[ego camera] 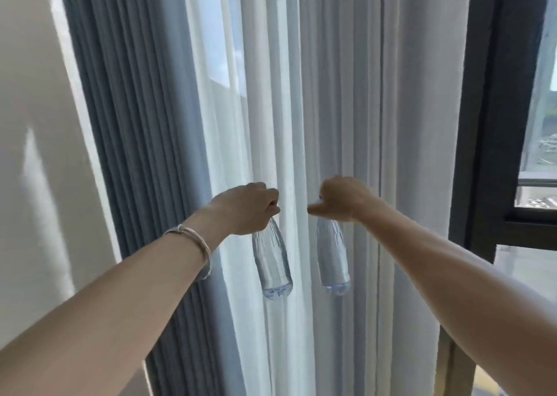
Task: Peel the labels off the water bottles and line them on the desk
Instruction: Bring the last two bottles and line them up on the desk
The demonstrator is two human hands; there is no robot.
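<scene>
**A:** On the head camera, what are the hands doing?

**B:** Both bare arms reach forward. The left hand [247, 207] is curled tight round the neck of a clear plastic water bottle [272, 260], which hangs below the fist with its base lowest. A thin silver bracelet [193, 236] sits on that wrist.

**A:** And the other one?

**B:** The right hand [343, 199] is clamped the same way on the top of a second clear plastic water bottle [331, 254]. Its fingers are wrapped round the bottle and its thumb juts toward the left hand. This bottle also hangs base down.

**A:** How do the two bottles sit against each other?

**B:** They hang side by side in the air, near each other but apart, at much the same height. Nothing carries them but the hands. The fists hide both caps, and the bodies look like bare see-through plastic.

**A:** What's behind them?

**B:** A pleated white sheer curtain [271, 94] hangs directly behind them. A heavier grey curtain [129, 124] is to its left and a pale wall [30, 124] beyond that. A black window frame [494, 124] stands at the right.
</scene>
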